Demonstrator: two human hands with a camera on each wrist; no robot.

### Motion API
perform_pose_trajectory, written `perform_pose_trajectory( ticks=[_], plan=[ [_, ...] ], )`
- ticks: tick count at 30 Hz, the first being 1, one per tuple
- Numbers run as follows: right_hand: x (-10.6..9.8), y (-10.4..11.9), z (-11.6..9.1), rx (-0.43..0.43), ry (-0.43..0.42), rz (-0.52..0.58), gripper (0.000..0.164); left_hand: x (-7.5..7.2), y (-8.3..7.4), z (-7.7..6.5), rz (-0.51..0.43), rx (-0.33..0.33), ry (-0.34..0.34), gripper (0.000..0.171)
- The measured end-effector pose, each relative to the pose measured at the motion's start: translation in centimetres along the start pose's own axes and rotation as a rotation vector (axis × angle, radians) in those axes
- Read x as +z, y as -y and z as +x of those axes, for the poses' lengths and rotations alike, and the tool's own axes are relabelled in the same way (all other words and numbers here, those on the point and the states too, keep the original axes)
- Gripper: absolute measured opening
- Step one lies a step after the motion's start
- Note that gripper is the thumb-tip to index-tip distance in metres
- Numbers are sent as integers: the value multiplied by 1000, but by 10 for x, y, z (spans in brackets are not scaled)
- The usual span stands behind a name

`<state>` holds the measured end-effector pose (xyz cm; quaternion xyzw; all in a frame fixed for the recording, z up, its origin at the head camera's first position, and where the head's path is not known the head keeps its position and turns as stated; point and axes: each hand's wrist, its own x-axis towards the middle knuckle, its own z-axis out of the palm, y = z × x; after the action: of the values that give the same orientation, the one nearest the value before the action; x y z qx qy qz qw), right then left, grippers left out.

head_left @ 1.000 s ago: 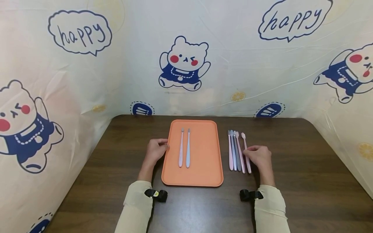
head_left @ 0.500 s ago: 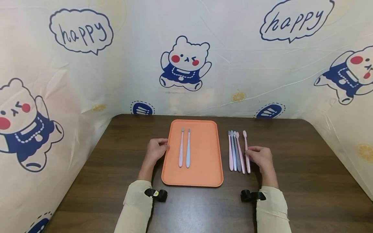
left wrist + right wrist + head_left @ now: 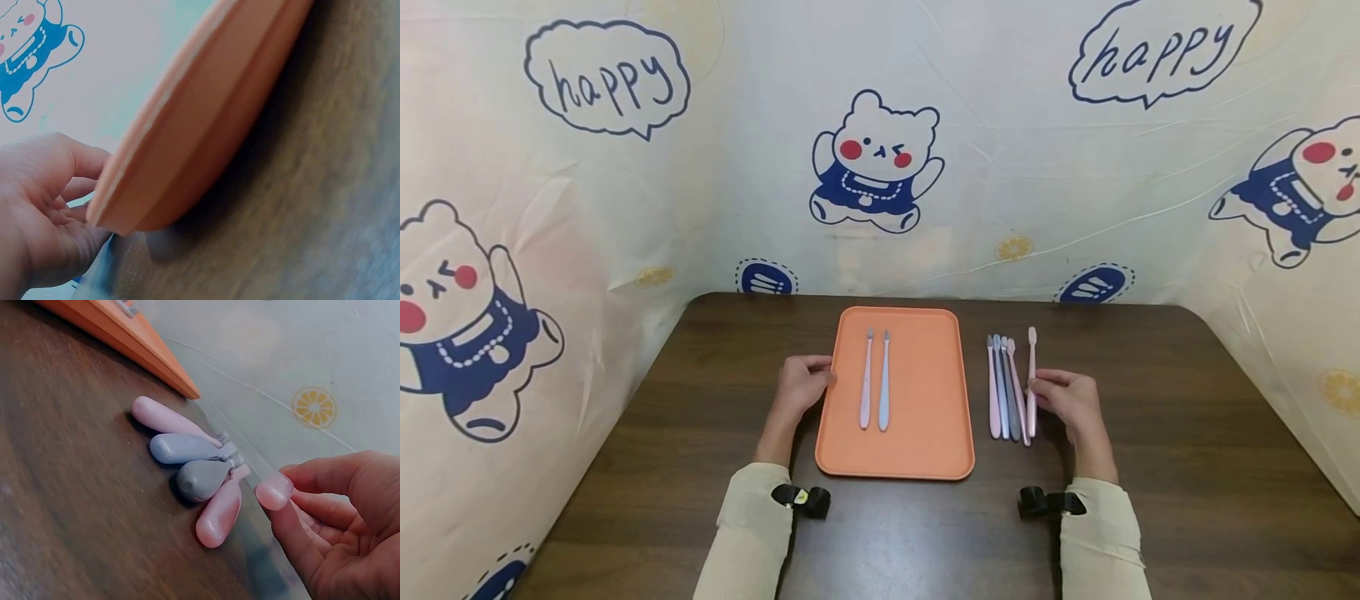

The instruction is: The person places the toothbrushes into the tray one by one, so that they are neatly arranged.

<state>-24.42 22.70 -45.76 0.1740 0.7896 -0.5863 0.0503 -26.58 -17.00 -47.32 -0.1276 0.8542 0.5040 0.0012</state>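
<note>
My right hand [image 3: 1070,402] pinches a pink toothbrush [image 3: 1032,354] by its handle, bristle end pointing away. In the right wrist view the rounded end of that handle shows between thumb and fingertip, close over the table. Several more toothbrushes lie in a row just left of it: a pink one [image 3: 212,515], a grey one [image 3: 200,481], a blue one [image 3: 181,449] and a lilac-pink one [image 3: 165,417]. My left hand [image 3: 802,387] holds the left edge of an orange tray [image 3: 925,417], thumb and fingers at the rim. On the tray lie a pink toothbrush [image 3: 866,392] and a blue toothbrush [image 3: 884,392], side by side.
The dark wooden table [image 3: 910,542] carries the tray and brushes. Behind it hangs a pale curtain [image 3: 985,183] printed with bears and writing. A black strap-on camera sits on each wrist [image 3: 812,502].
The held pink toothbrush has shifted slightly away from me and turned straighter, rising off the table. My right hand moved a little with it. The left hand and tray have stayed put.
</note>
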Motion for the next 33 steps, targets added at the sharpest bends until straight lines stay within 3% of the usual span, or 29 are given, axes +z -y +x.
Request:
perform_pose_trajectory(
  ticks=[18,33],
  plan=[
    [4,3,0,11,80,177,51,-1,0,0,2,12,2,37],
    [1,4,-1,35,187,191,54,-1,0,0,7,19,3,37]
  ],
)
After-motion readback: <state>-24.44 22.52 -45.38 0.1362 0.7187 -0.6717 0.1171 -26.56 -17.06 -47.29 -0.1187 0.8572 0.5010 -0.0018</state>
